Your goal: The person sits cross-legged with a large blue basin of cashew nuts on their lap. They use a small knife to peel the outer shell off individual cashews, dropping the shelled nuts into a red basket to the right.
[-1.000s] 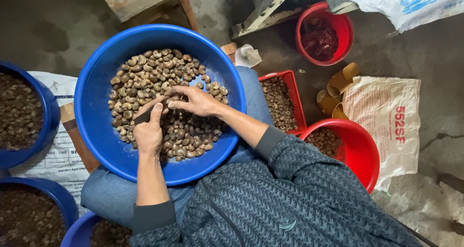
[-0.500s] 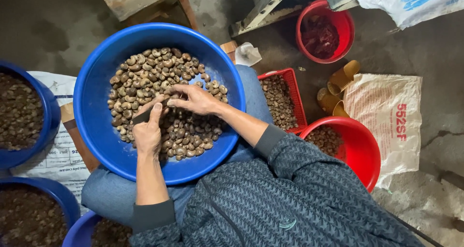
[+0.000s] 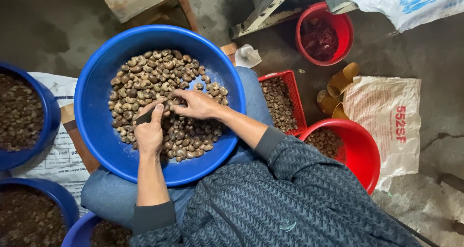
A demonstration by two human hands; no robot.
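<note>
Both hands meet over my lap basin [image 3: 96,106]: left hand [image 3: 150,133] grips a dark knife [image 3: 145,116], right hand [image 3: 195,104] pinches one nut [image 3: 175,102] against its blade, for steady cutting. Red crate [image 3: 282,102] waits at three o'clock.

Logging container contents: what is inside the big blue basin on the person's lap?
The blue basin holds a heap of brownish nuts. The left hand with a dark blade and the right hand cover some nuts; bare blue floor shows at the edges.
</note>
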